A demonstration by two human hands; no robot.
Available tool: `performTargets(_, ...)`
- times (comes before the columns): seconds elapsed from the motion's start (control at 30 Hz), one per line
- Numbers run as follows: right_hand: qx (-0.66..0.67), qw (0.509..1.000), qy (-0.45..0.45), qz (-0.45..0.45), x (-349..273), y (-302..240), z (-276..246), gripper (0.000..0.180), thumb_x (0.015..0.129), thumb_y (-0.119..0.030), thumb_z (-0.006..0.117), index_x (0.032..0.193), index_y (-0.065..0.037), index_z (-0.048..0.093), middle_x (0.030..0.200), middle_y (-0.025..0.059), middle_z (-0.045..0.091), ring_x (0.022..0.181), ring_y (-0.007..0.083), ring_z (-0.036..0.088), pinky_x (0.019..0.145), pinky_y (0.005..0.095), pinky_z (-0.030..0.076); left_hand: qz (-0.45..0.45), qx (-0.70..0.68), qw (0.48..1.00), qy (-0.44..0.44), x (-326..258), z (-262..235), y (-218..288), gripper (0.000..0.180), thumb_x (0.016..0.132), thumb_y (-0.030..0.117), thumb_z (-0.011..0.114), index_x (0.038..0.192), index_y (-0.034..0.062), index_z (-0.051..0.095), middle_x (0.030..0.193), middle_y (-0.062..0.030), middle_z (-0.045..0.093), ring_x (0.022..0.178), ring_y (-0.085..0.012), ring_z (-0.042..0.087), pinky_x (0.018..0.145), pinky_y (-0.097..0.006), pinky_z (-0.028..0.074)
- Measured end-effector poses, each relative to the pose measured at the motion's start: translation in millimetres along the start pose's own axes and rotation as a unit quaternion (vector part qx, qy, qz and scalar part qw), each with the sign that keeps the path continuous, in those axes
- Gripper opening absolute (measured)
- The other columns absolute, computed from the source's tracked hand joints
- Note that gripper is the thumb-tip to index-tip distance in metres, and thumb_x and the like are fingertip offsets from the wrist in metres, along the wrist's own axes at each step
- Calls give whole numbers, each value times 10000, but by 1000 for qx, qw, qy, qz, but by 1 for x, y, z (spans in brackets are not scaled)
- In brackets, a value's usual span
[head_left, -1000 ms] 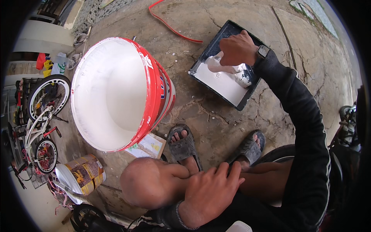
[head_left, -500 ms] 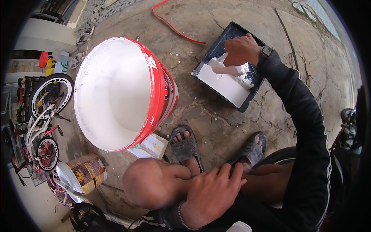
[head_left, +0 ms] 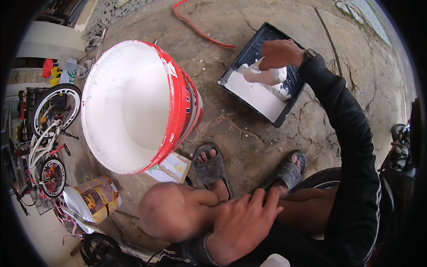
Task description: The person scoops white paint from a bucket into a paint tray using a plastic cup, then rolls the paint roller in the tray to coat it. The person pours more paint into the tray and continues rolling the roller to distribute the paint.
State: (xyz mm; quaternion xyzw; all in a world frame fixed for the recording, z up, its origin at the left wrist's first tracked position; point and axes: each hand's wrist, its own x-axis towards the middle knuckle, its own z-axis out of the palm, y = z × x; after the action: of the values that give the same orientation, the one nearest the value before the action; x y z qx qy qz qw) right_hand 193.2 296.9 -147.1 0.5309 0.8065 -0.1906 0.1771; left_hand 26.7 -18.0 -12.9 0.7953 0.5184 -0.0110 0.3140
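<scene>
One white bicycle point(head_left: 51, 141) stands at the far left, with a brown and yellow printed pail point(head_left: 95, 199) near it; next comes a large red bucket point(head_left: 178, 118), white all over its inside; a printed card point(head_left: 173, 168) shows just beside it, on cracked concrete point(head_left: 320, 133); a thin red strip point(head_left: 202, 34) lies farther off; two dark sandals point(head_left: 211, 171) are on the feet; the left hand point(head_left: 244, 222) lies over the bent legs point(head_left: 167, 209), fingers loosely bent and slightly spread, nothing visible in them; rightward, a black tray point(head_left: 266, 38) sits on the ground, white paint point(head_left: 253, 95) pooled in its near part; the right hand point(head_left: 282, 54), watch point(head_left: 311, 53) at the wrist, hangs over this tray, fingers narrowed and pointing down near a paint-coated lump point(head_left: 281, 92); its grip is hidden, so I cannot tell what it holds.
</scene>
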Motion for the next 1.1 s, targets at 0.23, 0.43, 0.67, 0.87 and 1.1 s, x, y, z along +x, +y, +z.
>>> performTargets(0.23, 71, 996, -1, -45, 23, 26, 18, 454, 720, -432, 720, 932, -39, 806, 853, 179, 748, 770, 331, 718, 699, 396, 551, -1, -1, 1000, 5, 1, -1, 1, 308, 958, 394, 677, 1103, 130, 611, 822, -15, 602, 700, -167, 696, 552, -334, 557)
performTargets(0.43, 78, 994, 0, -80, 37, 36, 29, 485, 724, -440, 722, 924, -4, 791, 835, 183, 740, 736, 314, 702, 686, 394, 546, -2, 7, 1000, -11, 1, 0, 0, 322, 957, 399, 676, 1122, 130, 614, 831, -15, 602, 705, -167, 695, 560, -333, 559)
performTargets(0.67, 83, 991, 7, -106, 54, 46, 44, 496, 733, -443, 721, 935, 5, 790, 852, 183, 745, 751, 308, 704, 691, 394, 546, -8, 3, 1000, 1, 0, 2, -1, 334, 951, 398, 678, 1138, 128, 615, 836, -17, 601, 713, -168, 694, 569, -334, 559)
performTargets(0.87, 85, 984, 26, -153, 72, 65, 54, 497, 748, -455, 720, 932, 1, 797, 855, 183, 747, 755, 293, 709, 695, 380, 546, -3, 8, 1000, 5, 1, 2, 0, 325, 949, 398, 680, 1125, 133, 615, 828, -13, 596, 698, -163, 689, 558, -333, 553)
performTargets(1.1, -4, 982, 96, -162, 87, 76, 65, 123, 803, -217, 719, 862, -136, 789, 833, 98, 745, 759, 302, 707, 653, 393, 526, 1, 9, 1000, -4, 3, 0, 2, 307, 947, 393, 686, 1096, 134, 614, 820, -11, 595, 688, -161, 688, 540, -334, 548)
